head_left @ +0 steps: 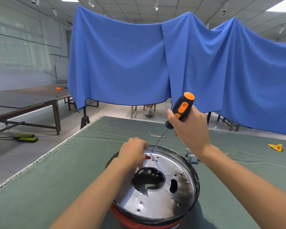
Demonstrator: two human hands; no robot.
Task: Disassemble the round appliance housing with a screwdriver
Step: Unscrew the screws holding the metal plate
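The round appliance housing (163,199) stands upside down on the green cloth, a shiny metal base plate with cut-outs and holes inside a dark rim over a red body. My right hand (191,128) grips the black and orange screwdriver (182,108), its tip set on a screw at the plate's far edge (151,152). My left hand (133,153) rests on the housing's far left rim, fingers curled by that screw.
Green cloth-covered table (56,187) with its left edge close by. Two loose screws (107,155) lie left of the housing, small metal parts (192,157) to its right, a yellow scrap (276,147) at far right. Blue drapes (155,63) hang behind.
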